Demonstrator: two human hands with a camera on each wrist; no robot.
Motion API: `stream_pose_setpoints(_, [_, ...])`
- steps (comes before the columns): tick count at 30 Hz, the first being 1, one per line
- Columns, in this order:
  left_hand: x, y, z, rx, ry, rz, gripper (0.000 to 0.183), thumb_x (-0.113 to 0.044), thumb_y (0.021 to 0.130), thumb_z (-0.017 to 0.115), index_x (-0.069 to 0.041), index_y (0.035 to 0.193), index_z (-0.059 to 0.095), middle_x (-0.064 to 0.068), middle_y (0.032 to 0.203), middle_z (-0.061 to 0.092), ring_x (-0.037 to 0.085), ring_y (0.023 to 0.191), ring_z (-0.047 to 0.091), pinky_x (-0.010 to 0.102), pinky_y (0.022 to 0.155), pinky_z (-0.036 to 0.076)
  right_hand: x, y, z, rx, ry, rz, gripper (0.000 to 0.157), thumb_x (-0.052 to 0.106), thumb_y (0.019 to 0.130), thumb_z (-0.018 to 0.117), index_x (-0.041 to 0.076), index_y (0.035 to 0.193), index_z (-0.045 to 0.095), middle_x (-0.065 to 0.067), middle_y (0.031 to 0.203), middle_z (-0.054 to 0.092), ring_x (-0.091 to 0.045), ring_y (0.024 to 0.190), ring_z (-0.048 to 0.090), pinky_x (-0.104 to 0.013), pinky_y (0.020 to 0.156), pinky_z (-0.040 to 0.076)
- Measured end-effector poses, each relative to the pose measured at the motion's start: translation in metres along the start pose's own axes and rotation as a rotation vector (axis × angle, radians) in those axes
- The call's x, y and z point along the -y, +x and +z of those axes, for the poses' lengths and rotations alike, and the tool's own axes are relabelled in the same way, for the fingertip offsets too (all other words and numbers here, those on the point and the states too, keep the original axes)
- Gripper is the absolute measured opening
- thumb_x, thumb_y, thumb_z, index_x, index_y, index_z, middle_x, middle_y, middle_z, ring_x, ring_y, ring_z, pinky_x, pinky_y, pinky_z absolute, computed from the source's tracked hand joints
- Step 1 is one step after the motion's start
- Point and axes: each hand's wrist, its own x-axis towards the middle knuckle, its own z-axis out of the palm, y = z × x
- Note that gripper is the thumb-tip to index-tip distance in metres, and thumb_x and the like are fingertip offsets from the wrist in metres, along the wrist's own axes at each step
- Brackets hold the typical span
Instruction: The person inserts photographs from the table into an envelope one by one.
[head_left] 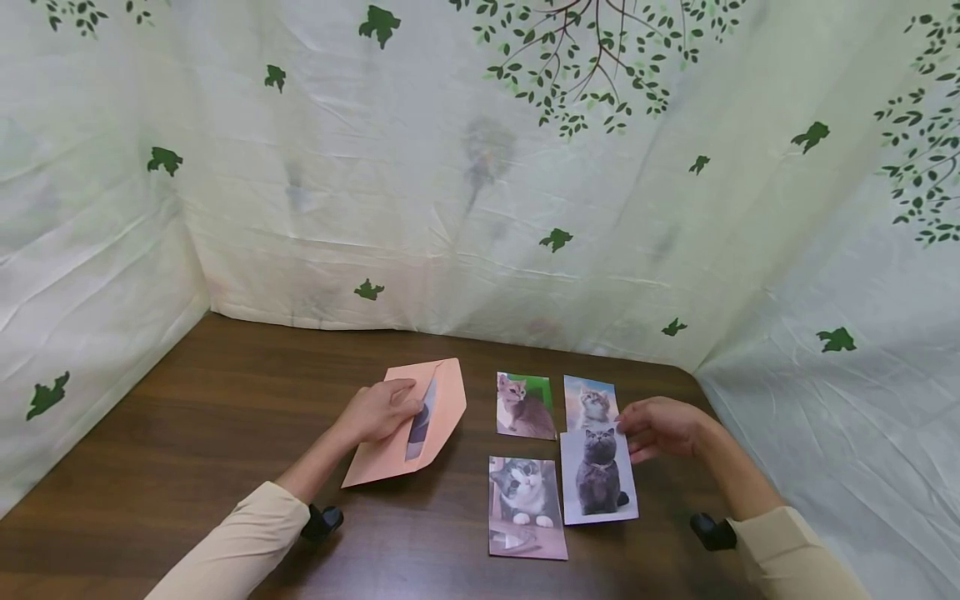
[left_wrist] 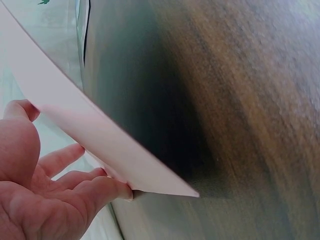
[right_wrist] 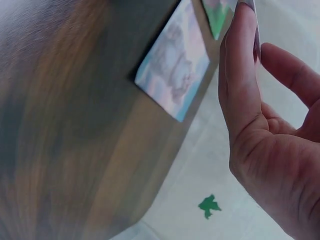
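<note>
My left hand (head_left: 384, 410) grips a peach envelope (head_left: 447, 408) by its left side, tilted above the table. Part of a grey picture (head_left: 418, 432) shows inside its opening. In the left wrist view the thumb and fingertips pinch the envelope (left_wrist: 95, 125) from both sides. Between thumb and fingers, my right hand (head_left: 663, 427) holds the right edge of a photo of a dark grey cat (head_left: 600, 479). This photo overlaps the lower part of a tabby kitten photo (head_left: 591, 400), which lies on the table in the right wrist view. Only the held photo's edge shows there.
To the left lie a photo of a brown kitten (head_left: 525, 407) with green behind it and, nearer me, one of a grey-and-white cat (head_left: 527, 508). The brown wooden table (head_left: 187, 433) ends against a pale leaf-patterned curtain (head_left: 420, 183) at the back and sides.
</note>
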Motion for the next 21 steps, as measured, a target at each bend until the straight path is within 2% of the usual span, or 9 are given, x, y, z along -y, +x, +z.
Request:
stream_pose_setpoints(5, [-0.001, -0.001, -0.001, 0.0, -0.002, 0.004, 0.054, -0.031, 0.097, 0.056, 0.0, 0.141, 0.058, 0.025, 0.141, 0.059, 0.05, 0.13, 0.054, 0.058, 0.106, 0.043, 0.008, 0.001, 0.001, 0.009, 0.023, -0.054, 0.017, 0.014, 0.102, 0.05, 0.002, 0.109, 0.059, -0.01, 0.102, 0.068, -0.024, 0.089, 0.07, -0.04, 0.082, 0.061])
stream_pose_setpoints(9, [-0.001, -0.002, -0.001, 0.0, 0.005, 0.01, 0.053, -0.031, 0.098, 0.056, 0.001, 0.141, 0.057, 0.025, 0.141, 0.059, 0.05, 0.13, 0.054, 0.058, 0.106, 0.043, 0.017, 0.0, 0.001, -0.011, 0.033, -0.074, 0.018, 0.015, 0.102, 0.051, 0.002, 0.111, 0.058, -0.008, 0.101, 0.068, -0.023, 0.089, 0.07, -0.039, 0.081, 0.061])
stream_pose_setpoints(16, [-0.001, -0.002, 0.0, -0.007, 0.001, 0.004, 0.054, -0.031, 0.098, 0.056, 0.0, 0.141, 0.058, 0.024, 0.141, 0.059, 0.05, 0.131, 0.053, 0.058, 0.106, 0.043, 0.027, 0.005, 0.003, -0.012, 0.078, -0.121, 0.016, 0.014, 0.105, 0.048, 0.003, 0.108, 0.058, -0.006, 0.095, 0.069, -0.018, 0.078, 0.071, -0.033, 0.074, 0.062])
stream_pose_setpoints(21, [-0.001, -0.002, 0.002, -0.006, 0.003, 0.002, 0.054, -0.032, 0.098, 0.056, -0.001, 0.142, 0.057, 0.023, 0.142, 0.059, 0.049, 0.131, 0.053, 0.058, 0.107, 0.042, 0.034, 0.012, 0.01, -0.022, 0.1, -0.137, 0.019, 0.015, 0.106, 0.046, 0.001, 0.113, 0.056, -0.008, 0.097, 0.067, -0.018, 0.078, 0.072, -0.033, 0.073, 0.062])
